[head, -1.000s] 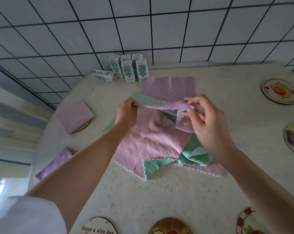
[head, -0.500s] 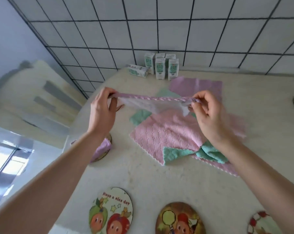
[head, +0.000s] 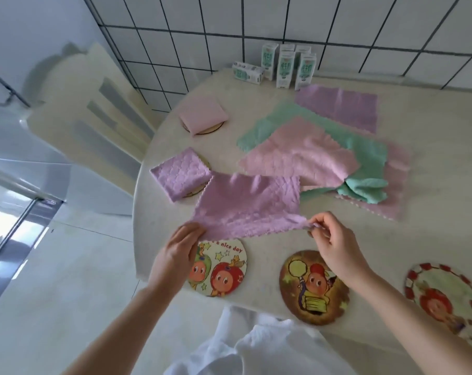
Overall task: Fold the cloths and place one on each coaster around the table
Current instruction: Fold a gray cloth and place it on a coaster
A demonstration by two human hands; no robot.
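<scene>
A purple cloth (head: 249, 205) lies spread flat on the table near its front edge. My left hand (head: 178, 250) pinches its near left corner, and my right hand (head: 331, 239) pinches its near right corner. Just in front of the cloth lie a "nice day" coaster (head: 221, 270), a brown cartoon coaster (head: 312, 288) and a red-rimmed coaster (head: 446, 296), all bare. A folded purple cloth (head: 182, 173) and a folded pink cloth (head: 203, 116) each cover a coaster at the left. A loose pile of pink, green and purple cloths (head: 310, 150) lies behind.
Several small milk cartons (head: 286, 64) stand by the tiled wall at the back, one lying on its side. A cream chair (head: 94, 112) stands left of the round table (head: 432, 201). Part of another coaster shows at the right edge.
I have pulled the purple cloth out of the air, toward me, and laid it flat on the table. My view has shifted back and left, so the front coasters now show.
</scene>
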